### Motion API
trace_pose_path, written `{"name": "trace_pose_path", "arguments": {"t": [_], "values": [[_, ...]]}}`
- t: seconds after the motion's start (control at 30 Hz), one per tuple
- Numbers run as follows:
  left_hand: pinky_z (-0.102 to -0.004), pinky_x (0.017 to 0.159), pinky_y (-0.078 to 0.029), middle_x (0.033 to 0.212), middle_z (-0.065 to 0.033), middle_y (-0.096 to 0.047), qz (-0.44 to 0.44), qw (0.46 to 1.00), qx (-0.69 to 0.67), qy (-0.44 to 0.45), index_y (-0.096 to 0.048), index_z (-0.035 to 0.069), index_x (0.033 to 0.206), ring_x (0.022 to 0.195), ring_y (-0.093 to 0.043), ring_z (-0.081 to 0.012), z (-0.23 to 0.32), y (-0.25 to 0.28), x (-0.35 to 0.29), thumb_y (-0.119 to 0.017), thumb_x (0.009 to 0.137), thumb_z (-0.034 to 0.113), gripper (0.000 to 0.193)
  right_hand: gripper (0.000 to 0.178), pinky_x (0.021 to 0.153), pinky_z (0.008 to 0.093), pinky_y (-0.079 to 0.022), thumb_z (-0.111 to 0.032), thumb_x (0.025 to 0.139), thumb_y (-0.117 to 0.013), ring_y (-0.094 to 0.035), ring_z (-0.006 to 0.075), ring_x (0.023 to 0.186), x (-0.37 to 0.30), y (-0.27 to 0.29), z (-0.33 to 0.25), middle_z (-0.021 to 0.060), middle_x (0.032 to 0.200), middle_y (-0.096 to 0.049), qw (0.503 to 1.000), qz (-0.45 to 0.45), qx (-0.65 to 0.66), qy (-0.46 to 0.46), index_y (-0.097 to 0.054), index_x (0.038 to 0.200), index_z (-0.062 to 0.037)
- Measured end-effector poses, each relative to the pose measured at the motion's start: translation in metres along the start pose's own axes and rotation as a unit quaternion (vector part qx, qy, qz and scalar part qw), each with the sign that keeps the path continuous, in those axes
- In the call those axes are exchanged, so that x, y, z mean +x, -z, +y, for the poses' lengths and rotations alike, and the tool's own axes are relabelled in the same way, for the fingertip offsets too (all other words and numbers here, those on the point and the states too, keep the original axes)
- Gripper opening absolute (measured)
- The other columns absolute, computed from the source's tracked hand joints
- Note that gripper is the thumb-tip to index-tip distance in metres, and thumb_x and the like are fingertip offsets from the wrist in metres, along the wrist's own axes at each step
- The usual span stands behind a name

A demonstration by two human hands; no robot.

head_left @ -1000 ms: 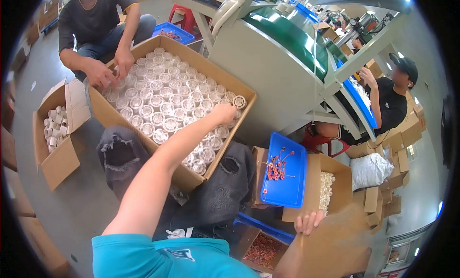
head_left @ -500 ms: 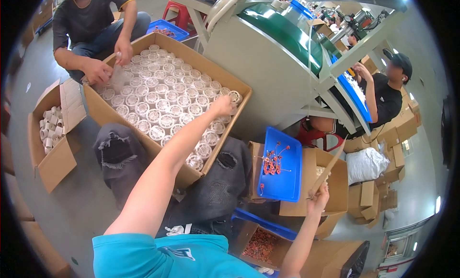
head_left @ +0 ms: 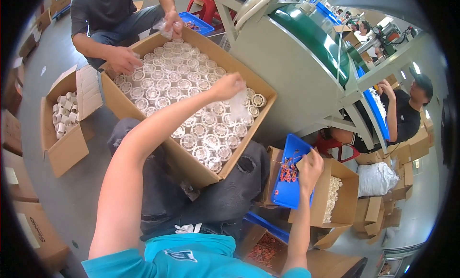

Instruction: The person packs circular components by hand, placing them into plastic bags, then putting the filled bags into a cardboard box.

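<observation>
A large cardboard box (head_left: 199,175) in front of me is packed with round clear-and-white plastic pieces (head_left: 211,141) with spoked tops. Over its right half, my left hand (head_left: 229,87) is closed on a crumpled clear plastic bag (head_left: 238,104), which hangs down onto the pieces. My right hand (head_left: 310,169) is raised over the right edge of a blue tray (head_left: 293,144). Its fingers are pinched together, and whatever they hold cannot be made out. Small red parts with thin wires (head_left: 288,171) lie in that tray.
Across the box a co-worker's hands (head_left: 125,61) handle clear plastic. At left stands an open carton (head_left: 52,129) of white cylinders; at right, a carton (head_left: 349,175) of small pale pieces. A grey-green machine (head_left: 268,62) rises behind the box. Another person (head_left: 407,110) sits far right.
My left hand has moved away from the box's right rim and now has the plastic bag. My right hand rose toward the blue tray; the long tan strip it held no longer shows.
</observation>
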State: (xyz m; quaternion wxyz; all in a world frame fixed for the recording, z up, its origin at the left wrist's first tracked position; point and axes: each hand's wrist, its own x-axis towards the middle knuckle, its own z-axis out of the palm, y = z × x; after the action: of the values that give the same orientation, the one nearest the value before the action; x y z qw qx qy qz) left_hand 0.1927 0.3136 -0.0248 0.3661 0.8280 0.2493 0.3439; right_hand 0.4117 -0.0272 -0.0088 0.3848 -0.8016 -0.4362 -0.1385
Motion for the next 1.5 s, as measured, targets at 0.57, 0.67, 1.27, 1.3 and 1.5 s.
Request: {"name": "trace_pose_path", "arguments": {"t": [0.57,0.67,1.27,1.3,1.5], "values": [[-0.0433,0.071,-0.052,0.09,-0.0141,-0.067,-0.148,0.963,0.193,0.121,-0.066,0.009,0.091,0.087,-0.065,-0.031,-0.027,-0.057,-0.036,-0.059,0.075,0.016,0.018,0.022,0.073,0.0427,-0.052,-0.01,0.062,-0.065,-0.064,0.0337,0.087,0.095,-0.218,-0.123,0.0208,0.087,-0.066,0.774,-0.526,-0.281,0.212,-0.066,0.081,0.0013],[-0.0433,0.072,-0.052,0.092,-0.0163,-0.067,-0.147,0.961,0.201,0.119,-0.065,0.005,0.091,0.087,-0.065,-0.0311,-0.028,-0.062,-0.038,-0.057,0.076,0.015,0.019,0.012,0.068,0.0405,-0.051,-0.008,0.058,-0.066,-0.065,0.0338,0.074,0.096,-0.212,-0.119,0.0194,0.073,-0.065,0.788,-0.524,-0.229,0.228,-0.067,0.068,-0.0013],[-0.0445,0.069,-0.05,0.113,-0.0172,-0.046,-0.062,0.973,0.211,-0.071,-0.049,-0.003,0.099,0.086,-0.059,-0.0363,-0.035,-0.042,-0.039,-0.05,0.089,0.015,0.02,0.022,0.076,0.0398,-0.052,-0.018,0.067,-0.06,-0.067,0.0283,0.083,0.045,-0.162,-0.173,0.0145,0.086,-0.069,0.735,-0.482,-0.37,0.301,-0.07,0.085,-0.0093],[-0.0448,0.069,-0.05,0.113,-0.0165,-0.047,-0.039,0.976,0.194,-0.09,-0.049,-0.002,0.097,0.086,-0.059,-0.0354,-0.033,-0.041,-0.038,-0.05,0.089,0.014,0.019,0.022,0.076,0.0398,-0.052,-0.018,0.067,-0.06,-0.067,0.0283,0.083,0.042,-0.167,-0.17,0.0145,0.086,-0.069,0.74,-0.48,-0.365,0.298,-0.07,0.085,-0.0093],[-0.0456,0.07,-0.049,0.109,-0.015,-0.05,-0.07,0.97,0.205,-0.114,-0.052,0.0,0.095,0.086,-0.059,-0.035,-0.032,-0.041,-0.047,-0.05,0.087,0.012,0.015,0.021,0.071,0.0419,-0.053,-0.014,0.068,-0.061,-0.066,0.0313,0.081,0.038,-0.195,-0.142,0.0165,0.084,-0.067,0.786,-0.441,-0.288,0.323,-0.065,0.085,-0.0033]]}}
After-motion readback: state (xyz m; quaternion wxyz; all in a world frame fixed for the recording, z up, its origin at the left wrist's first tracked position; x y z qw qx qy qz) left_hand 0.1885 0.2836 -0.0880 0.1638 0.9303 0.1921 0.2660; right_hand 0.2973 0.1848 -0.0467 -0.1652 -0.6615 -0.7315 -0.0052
